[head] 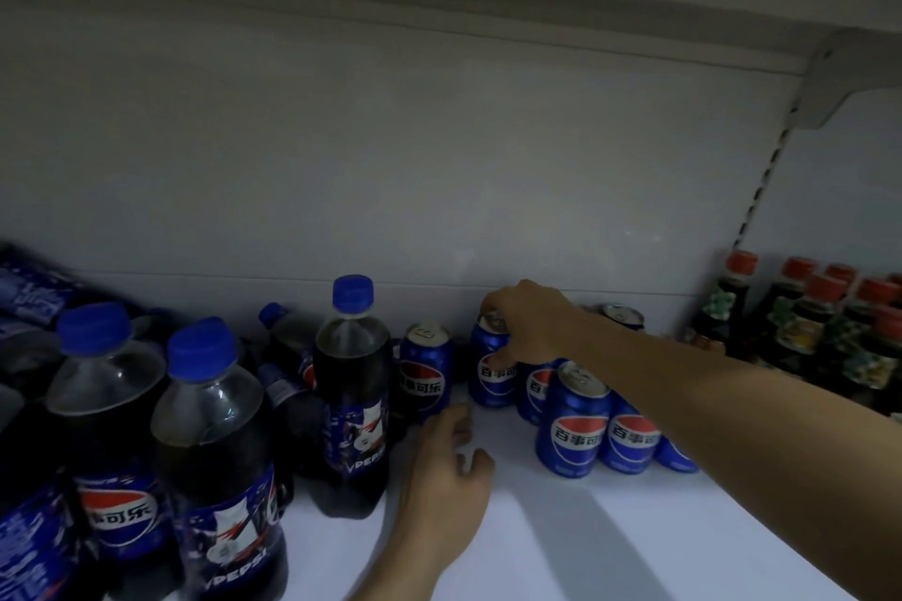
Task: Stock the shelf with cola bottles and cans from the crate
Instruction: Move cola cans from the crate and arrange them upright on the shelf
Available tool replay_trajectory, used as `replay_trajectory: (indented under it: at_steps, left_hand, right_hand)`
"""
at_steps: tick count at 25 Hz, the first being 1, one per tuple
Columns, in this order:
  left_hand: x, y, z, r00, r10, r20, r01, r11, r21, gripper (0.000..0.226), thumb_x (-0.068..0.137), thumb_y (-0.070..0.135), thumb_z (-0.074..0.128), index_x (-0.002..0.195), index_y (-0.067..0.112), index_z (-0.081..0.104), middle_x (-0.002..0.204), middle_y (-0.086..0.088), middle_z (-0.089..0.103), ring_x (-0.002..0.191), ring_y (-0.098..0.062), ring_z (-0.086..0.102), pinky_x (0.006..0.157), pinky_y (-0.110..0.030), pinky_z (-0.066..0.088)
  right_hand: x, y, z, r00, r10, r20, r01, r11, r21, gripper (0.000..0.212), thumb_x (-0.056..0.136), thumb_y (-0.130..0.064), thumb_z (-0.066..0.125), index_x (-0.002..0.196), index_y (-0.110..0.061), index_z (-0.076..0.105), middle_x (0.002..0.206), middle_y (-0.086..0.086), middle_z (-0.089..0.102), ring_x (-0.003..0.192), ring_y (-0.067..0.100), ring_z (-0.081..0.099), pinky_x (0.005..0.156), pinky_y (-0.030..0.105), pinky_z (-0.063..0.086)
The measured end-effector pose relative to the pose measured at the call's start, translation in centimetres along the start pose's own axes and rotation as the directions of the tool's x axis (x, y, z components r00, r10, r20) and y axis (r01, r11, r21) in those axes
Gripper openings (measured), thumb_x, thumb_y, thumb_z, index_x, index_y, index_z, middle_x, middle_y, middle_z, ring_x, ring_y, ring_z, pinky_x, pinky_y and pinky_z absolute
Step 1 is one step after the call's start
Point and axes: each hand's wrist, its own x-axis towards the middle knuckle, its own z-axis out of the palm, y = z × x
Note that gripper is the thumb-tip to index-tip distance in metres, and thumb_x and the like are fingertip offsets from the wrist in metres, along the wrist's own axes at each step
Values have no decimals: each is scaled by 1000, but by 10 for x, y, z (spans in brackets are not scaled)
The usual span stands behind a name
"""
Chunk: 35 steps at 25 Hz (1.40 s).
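Right hand (529, 322) fingers curled round top of blue metal cola can (492, 368): lower straight onto white shelf (561, 532), beside neighbour cans. Left hand (446, 483) loosely open, holding nothing.

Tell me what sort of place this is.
Probably a shop's drinks aisle: a white metal shelf on a slotted upright, rows of identical blue cola cans, and red-capped dark sauce bottles alongside.

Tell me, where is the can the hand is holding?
In the head view, the held can stands near the back of the white shelf, right of centre. The right hand grips its top, between a lone can and the can cluster.
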Motion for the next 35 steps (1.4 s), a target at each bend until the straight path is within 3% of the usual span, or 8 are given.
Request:
replay_trajectory:
  at_steps: [6,11,20,24,28,30,32,35]
  left_hand:
    - [-3,1,-1,998,59,25,-62,989,134,47,88,12,62,129,33,55,119,14,58,109,0,58,90,-16,47]
    - [-7,2,-1,997,71,36,-76,987,144,45,87,12,63,127,33,57,117,15,59,107,3,58,85,-7,43]
    - [-4,3,1,998,61,26,-64,992,107,45,84,9,66,110,44,55,113,15,61,104,3,60,89,-16,50]
    - [-2,0,1,1000,14,15,-14,1000,9,43,70,23,59,105,47,59,115,12,63,105,-2,62,93,-34,55]
    - [0,-4,0,999,-28,21,28,1000,-14,45,67,15,61,103,42,64,112,7,64,105,-10,64,95,-40,55]
    - [0,-3,-2,999,-46,26,47,999,-26,45,67,13,62,102,41,67,113,4,65,107,-13,64,94,-38,55]
    - [-5,0,-4,998,14,68,-16,1000,26,45,81,11,66,116,39,61,119,13,60,109,-5,60,93,-29,53]
    - [-9,6,-6,995,65,80,-70,996,62,44,90,13,62,123,41,53,121,19,56,109,-1,58,93,-25,53]
  right_hand:
    - [-2,2,12,997,24,-69,-29,997,-71,76,80,-63,71,139,-22,47,127,7,57,120,28,47,98,46,38]
    - [3,2,16,996,-12,-89,13,1000,14,78,76,-58,77,138,-21,49,127,8,59,115,28,54,96,42,43]
    - [23,9,24,990,-19,-139,41,986,159,82,72,-50,85,138,-13,53,131,9,61,113,27,59,93,38,52]
    - [26,11,29,981,-24,-191,49,991,126,73,74,-48,84,130,-13,54,121,10,52,102,26,56,82,35,50]
    - [26,16,25,976,-42,-215,56,997,59,81,72,-57,81,134,-17,48,126,8,59,109,27,58,89,42,51]
    - [26,21,13,981,-10,-193,47,981,188,65,82,-58,72,130,-17,54,125,7,62,109,25,58,92,43,51]
    - [23,28,-5,980,41,-193,24,946,323,45,95,-49,60,123,-14,61,121,8,65,105,22,60,94,42,52]
    - [9,20,-26,969,9,-247,104,892,440,37,99,-45,57,120,-16,64,114,6,68,99,18,63,92,38,53]
